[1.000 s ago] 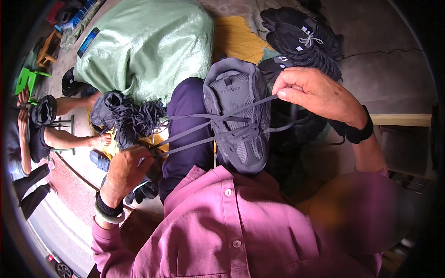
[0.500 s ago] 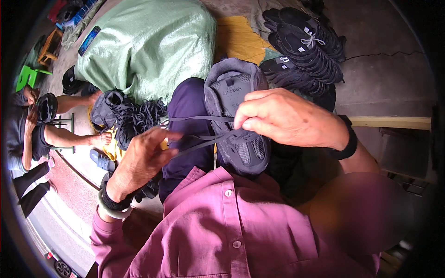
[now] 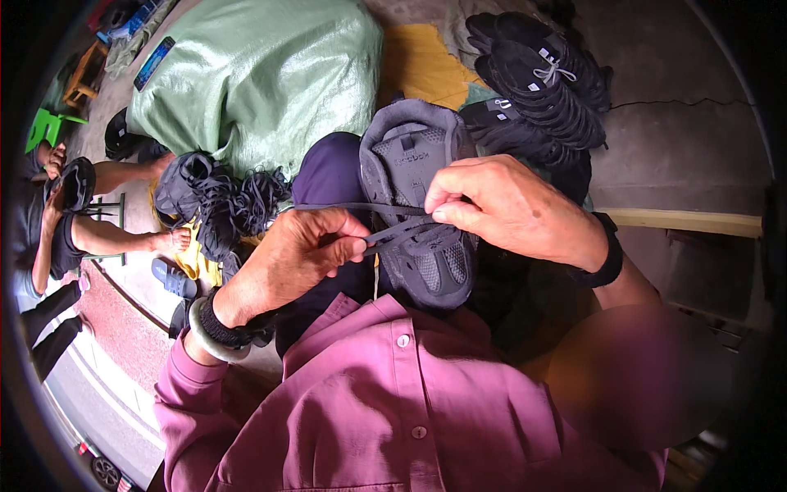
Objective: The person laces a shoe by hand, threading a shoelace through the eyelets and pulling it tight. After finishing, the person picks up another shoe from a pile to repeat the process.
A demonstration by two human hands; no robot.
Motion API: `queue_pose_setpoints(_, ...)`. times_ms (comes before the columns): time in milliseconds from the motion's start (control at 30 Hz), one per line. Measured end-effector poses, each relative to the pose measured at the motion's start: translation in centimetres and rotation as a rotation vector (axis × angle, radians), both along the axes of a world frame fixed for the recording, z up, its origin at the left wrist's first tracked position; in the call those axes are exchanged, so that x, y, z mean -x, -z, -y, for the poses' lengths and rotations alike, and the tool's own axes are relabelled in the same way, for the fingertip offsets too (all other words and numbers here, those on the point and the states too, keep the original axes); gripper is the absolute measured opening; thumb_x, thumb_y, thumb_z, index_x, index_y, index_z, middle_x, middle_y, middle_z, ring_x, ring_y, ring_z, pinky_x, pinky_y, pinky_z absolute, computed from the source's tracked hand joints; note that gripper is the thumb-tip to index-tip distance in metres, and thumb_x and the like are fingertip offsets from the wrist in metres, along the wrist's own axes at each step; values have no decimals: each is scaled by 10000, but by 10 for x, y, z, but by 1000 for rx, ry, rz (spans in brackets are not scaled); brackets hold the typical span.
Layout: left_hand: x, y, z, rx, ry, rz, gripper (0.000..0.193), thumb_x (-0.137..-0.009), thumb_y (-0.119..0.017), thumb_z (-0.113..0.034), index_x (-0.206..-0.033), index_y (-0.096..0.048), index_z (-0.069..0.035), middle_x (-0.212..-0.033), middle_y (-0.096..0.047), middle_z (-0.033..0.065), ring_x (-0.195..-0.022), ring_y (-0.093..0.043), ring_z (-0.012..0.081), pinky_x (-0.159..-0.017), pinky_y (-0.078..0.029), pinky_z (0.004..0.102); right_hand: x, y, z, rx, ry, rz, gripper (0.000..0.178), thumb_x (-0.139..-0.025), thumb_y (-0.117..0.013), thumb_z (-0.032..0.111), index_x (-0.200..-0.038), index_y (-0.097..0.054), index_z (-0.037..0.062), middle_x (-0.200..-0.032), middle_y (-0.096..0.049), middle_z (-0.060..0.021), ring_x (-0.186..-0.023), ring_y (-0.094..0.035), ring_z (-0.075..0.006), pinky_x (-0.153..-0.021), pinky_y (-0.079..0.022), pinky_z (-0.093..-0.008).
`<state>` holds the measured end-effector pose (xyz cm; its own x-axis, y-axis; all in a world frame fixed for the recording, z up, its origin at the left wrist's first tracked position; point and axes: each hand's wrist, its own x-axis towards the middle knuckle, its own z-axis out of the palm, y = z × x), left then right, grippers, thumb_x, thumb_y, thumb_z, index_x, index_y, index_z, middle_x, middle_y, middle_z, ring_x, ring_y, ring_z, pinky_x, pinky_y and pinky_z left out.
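Background: green sack (image 3: pixel 262 82), 11 o'clock. Left fingers (image 3: pixel 348 248), 8 o'clock of grey shoe (image 3: pixel 408 176); right fingers (image 3: pixel 456 215), 3 o'clock; both pinching lace (image 3: pixel 398 230). Advisable: lace flat, tension even.

Center: one gray shoe (image 3: pixel 414 156), two bare hands (image 3: pixel 512 215) showing | upper left: one green sack (image 3: pixel 262 90), one phone (image 3: pixel 154 63) lying

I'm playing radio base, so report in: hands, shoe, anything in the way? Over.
Left hand and right hand both pinching gray shoelaces. Gray sneaker, toe toward pink button-up shirt. Nothing visibly blocking either hand.
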<state>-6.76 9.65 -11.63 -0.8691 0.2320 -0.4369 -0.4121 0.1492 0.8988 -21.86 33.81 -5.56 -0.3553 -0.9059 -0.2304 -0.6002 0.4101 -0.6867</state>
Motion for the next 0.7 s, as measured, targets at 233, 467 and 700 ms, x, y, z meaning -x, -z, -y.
queue_pose_setpoints(233,4,-2,-14,129,-13,-278,178,-949,-751,-140,-1080,-733,-21,-956,-708,71,-812,-646,182,-752,-518,313,-13,8,8,72,6,0,175,-950,-600,152,-905,-620,-15,-853,-662,-200,-856,-669,-392,-783,-514,-470)
queue_pose_setpoints(467,14,4,-18,279,63,-590,190,-919,-767,-155,-1037,-722,-13,-934,-677,122,-908,-656,292,-851,-508,370,-16,6,12,63,5,-23,161,-961,-602,151,-921,-640,0,-874,-662,-183,-885,-673,-385,-786,-524,-470)
queue_pose_setpoints(700,1,14,-22,75,-78,-253,142,-1008,-679,-122,-1027,-693,18,-938,-671,86,-885,-636,161,-810,-509,315,-28,20,-4,100,18,-142,149,-967,-652,135,-1028,-689,5,-911,-646,-140,-864,-662,-351,-757,-525,-434)
